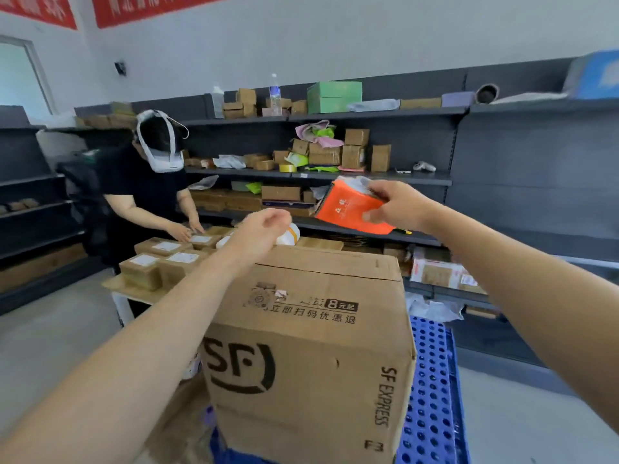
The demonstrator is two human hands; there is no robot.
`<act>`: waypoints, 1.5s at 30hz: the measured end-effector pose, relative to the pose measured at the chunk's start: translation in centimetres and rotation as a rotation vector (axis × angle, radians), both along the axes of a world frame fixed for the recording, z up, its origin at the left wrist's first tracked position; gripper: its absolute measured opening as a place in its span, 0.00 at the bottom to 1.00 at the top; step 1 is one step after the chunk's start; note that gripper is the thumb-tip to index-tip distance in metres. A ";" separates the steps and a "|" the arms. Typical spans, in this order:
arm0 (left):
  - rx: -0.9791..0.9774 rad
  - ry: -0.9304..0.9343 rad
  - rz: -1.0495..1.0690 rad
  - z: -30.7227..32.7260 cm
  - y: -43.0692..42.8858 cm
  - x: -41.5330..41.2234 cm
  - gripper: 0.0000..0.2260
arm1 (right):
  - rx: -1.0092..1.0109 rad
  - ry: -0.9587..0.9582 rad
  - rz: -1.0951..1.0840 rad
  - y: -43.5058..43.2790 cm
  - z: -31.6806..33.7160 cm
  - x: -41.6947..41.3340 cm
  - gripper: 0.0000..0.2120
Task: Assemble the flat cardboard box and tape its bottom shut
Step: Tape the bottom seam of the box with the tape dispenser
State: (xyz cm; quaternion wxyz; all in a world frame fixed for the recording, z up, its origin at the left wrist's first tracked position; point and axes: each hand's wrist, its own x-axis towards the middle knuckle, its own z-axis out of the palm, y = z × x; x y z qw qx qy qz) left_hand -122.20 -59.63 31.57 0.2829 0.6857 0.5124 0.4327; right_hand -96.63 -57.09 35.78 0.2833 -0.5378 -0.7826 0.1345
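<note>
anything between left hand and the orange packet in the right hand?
Head view: nothing held or standing between the left hand and the orange packet gripped by the right hand. Only open air, with the shelving behind and the SF Express box below.

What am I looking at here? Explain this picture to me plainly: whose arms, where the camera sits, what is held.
There is no machine here. One camera sits on a person's head, looking forward and down, so both arms are theirs. The right hand holds an orange packet in its grip. The left hand hovers loosely curled and empty, in front of a roll of tape. Below stands an assembled cardboard box on a blue plastic pallet. Another person handles small parcels on a table beside the grey shelves.
</note>
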 end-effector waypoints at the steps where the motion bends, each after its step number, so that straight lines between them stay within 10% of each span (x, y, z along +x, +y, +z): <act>1: 0.000 -0.107 -0.046 0.5 -0.3 -0.4 0.14 | -0.017 -0.027 0.015 -0.9 0.3 -0.9 0.12; 34: -0.142 -0.223 -0.197 2.1 1.0 -3.9 0.07 | -0.293 0.021 0.118 -3.8 2.0 -6.3 0.10; 45: -0.319 -0.256 -0.307 2.8 3.1 -6.5 0.18 | -0.398 0.139 0.103 -2.4 2.5 -8.4 0.48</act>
